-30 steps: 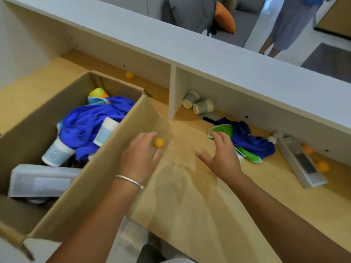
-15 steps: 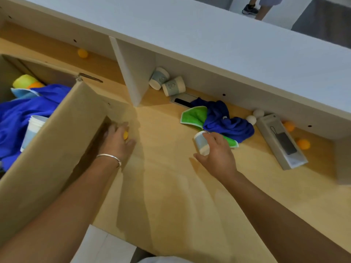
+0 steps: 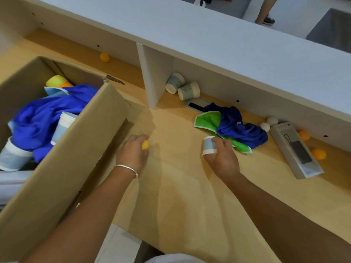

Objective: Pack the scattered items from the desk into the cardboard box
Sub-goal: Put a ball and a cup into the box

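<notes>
Mid-pickup step: both hands loaded w/ small items, neither in the cardboard box [image 3: 62,160] yet. Left hand [image 3: 133,152], centre of frame just beside the box's near wall, has fingers curled shut around an orange ping-pong ball [image 3: 145,144]. Right hand [image 3: 222,154], centre-right, is clamped on a small paper cup [image 3: 209,145] w/ a blue band, held on its side at the edge of the green cloth [image 3: 209,123]. The box fills the left of frame, already holding a blue cloth [image 3: 43,114], cups and a yellow item. Still out on the desk [image 3: 190,196]: two paper cups [image 3: 182,87] on their sides upper centre by the divider, a blue garment [image 3: 241,128] over the green cloth, two white balls [image 3: 268,123], a boxed power bank [image 3: 296,150] at right, orange balls [image 3: 319,154] beside it, plus one more orange ball [image 3: 104,57] upper left behind the box (easy to miss). Next move, prob: carry both hands left over the box rim and let go; the ball needs a low drop so it doesn't bounce out. Roughly half done, by my read.
</notes>
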Demonstrator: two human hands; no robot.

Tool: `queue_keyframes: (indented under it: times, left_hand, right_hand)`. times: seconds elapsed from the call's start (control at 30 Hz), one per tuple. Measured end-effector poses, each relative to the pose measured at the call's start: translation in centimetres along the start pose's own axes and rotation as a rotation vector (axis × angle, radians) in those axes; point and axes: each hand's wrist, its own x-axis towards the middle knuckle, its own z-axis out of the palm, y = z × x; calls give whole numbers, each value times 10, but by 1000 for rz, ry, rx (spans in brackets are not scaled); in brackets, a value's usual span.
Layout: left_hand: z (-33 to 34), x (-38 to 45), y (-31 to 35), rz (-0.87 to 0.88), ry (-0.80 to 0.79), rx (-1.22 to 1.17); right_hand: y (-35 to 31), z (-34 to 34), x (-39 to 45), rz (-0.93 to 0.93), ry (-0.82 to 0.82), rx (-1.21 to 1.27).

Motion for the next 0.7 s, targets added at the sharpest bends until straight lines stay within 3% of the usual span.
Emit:
queue_keyframes:
  times: [0.13,0.23,0.47,0.7]
  left_hand:
    - [-26,-24,0,111,91,-30]
    - [-51,-39,0,169,186,-75]
    - [-128,-70,-9,253,487,-180]
    - [-190,-89,-64,115,646,-252]
  right_hand:
    - [-14,-1,6,4,14,-21]
    - [-35,-7,2,48,64,145]
    - [-147,-24,-19,-221,224,288]
    - [-278,-48,-40,-451,236,525]
